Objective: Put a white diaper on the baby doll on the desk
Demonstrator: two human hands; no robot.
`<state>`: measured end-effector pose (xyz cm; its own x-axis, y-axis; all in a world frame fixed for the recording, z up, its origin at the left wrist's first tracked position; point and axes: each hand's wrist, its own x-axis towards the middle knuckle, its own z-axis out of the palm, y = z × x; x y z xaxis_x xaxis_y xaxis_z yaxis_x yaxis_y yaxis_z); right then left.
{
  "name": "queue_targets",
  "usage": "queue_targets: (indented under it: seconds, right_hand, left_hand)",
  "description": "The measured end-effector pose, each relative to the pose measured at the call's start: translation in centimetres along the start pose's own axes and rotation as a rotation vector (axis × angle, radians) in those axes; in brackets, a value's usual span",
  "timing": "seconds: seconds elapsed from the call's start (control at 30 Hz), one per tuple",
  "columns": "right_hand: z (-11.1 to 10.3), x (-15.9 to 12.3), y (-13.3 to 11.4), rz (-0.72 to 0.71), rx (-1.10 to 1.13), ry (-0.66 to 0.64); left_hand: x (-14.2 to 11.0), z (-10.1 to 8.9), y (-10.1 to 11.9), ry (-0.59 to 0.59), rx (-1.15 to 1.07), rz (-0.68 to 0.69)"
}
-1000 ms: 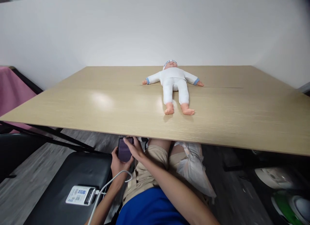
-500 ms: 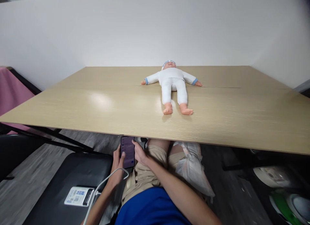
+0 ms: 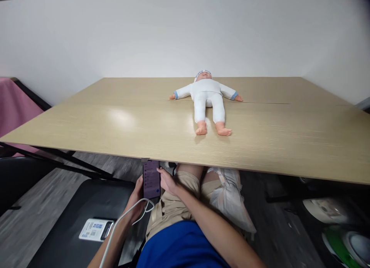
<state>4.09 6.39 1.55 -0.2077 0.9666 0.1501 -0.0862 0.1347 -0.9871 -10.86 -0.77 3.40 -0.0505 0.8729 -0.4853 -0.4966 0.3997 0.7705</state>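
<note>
Below the table's front edge, a dark smartphone is upright with a lit list on its screen. My right hand grips its right side, thumb over the edge of the screen. At the phone's left side is my left hand, its fingers partly hidden against or behind the case. A white cable loops over my left wrist. On the table, a baby doll in a white suit with blue cuffs and a printed headband lies on its back, arms spread and feet towards me.
The wooden table stands against a white wall. At my left is a black chair seat bearing a white power bank. A crumpled translucent plastic bag lies over my leg. Pink cloth hangs at far left; a green-and-white object is low right.
The phone was tilted lower with my right thumb on its screen; it now stands upright, gripped at its right side. My left thumb has moved off the screen. The doll has not moved.
</note>
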Motion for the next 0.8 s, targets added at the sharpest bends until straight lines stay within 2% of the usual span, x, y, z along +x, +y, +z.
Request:
queue_targets:
  seconds: [0.07,0.13,0.23,0.37,0.47,0.57,0.8]
  right_hand:
    - [-0.1,-0.1,0.1,0.088,0.052,-0.018]
    - [-0.2,-0.3,0.2,0.156,0.089,-0.010]
    - [-0.2,-0.7,0.3,0.223,0.126,-0.012]
    - [-0.3,-0.9,0.0,0.327,0.201,-0.143]
    - [-0.4,-0.8,-0.5,0.386,0.185,-0.176]
    - [-0.5,-0.8,-0.6,0.380,0.150,-0.142]
    - [-0.5,-0.8,-0.1,0.246,0.139,-0.089]
  left_hand:
    - [-0.3,0.1,0.5,-0.035,-0.058,-0.154]
    - [-0.6,0.3,0.8,-0.051,-0.105,-0.222]
    - [-0.7,0.3,1.0,-0.082,-0.135,-0.232]
    - [-0.5,0.2,1.1,-0.105,-0.158,-0.238]
    - [-0.6,0.3,1.2,-0.097,-0.138,-0.223]
    - [-0.7,0.6,1.4,-0.083,-0.114,-0.215]
    - [-1.1,1.0,1.7,-0.047,-0.090,-0.223]
